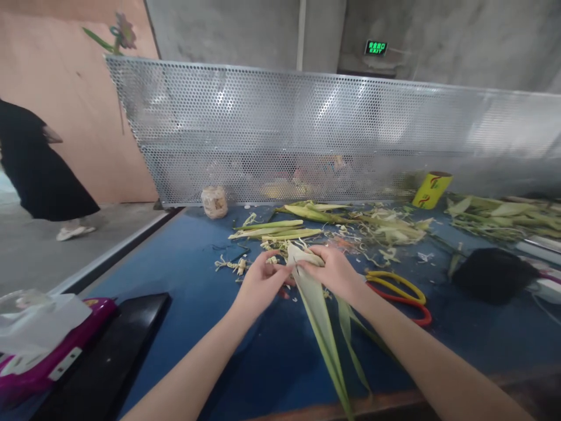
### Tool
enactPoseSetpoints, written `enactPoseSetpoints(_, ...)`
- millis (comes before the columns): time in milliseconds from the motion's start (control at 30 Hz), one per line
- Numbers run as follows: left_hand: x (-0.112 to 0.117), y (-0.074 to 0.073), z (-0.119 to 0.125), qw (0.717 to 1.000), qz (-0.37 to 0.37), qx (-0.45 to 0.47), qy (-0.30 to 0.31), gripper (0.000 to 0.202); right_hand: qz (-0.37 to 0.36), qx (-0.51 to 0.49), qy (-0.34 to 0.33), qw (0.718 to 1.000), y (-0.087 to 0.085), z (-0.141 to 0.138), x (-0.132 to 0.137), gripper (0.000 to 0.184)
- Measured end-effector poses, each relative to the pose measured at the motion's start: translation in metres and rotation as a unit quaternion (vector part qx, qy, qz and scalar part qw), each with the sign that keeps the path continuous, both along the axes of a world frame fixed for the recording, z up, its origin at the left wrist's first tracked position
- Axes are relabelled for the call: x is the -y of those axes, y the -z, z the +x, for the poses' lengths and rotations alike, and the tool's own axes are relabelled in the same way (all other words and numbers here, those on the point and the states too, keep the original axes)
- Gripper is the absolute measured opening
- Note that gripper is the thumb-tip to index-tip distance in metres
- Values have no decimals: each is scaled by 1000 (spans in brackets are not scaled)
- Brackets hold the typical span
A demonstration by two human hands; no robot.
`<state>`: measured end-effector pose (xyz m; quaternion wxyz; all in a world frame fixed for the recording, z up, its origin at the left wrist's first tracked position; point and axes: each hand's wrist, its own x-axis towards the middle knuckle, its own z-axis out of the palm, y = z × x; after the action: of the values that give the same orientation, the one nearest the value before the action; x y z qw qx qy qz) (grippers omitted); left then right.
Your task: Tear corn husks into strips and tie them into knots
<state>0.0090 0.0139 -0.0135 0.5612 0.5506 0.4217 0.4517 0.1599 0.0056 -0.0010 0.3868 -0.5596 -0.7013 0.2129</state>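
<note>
Both my hands meet over the middle of the blue table, at the upper end of a long pale-green corn husk leaf (316, 310). Thumb and fingers of my left hand (265, 275) pinch its left edge near the top. My right hand (335, 272) is closed on the folded top part, with the thumb pressed on the leaf. The leaf's long tip hangs down toward the table's front edge, beside a narrower strip (346, 327). Scissors (403, 295) with yellow and red handles lie right of my right hand. A small braided husk piece (232, 265) lies left of my left hand.
Several husk stalks (280, 230) and loose scraps (390, 225) lie beyond my hands. A yellow cylinder (432, 190) and a wrapped roll (214, 202) stand before the perforated metal screen (284, 117). A black object (493, 275) lies right; a black tablet-like slab (109, 351) left. A person (39, 164) stands far left.
</note>
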Motion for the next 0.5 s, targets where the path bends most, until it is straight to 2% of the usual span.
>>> enactPoseSetpoints(133, -1, 5, 2, 999, 24, -15, 33, 55, 2, 4, 12, 1000, 0, -1, -1, 12)
enactPoseSetpoints(267, -4, 7, -1, 998, 45, -17, 38, 54, -24, 4, -4, 1000, -1, 1, -1, 15)
enactPoseSetpoints(367, -4, 6, -2, 998, 47, 0, 41, 55, -50, 0, -23, 998, -1, 3, -1, 15)
enactPoseSetpoints(500, -2, 1, -2, 998, 39, 11, 42, 59, -40, -13, -5, 999, -2, 6, -1, 14)
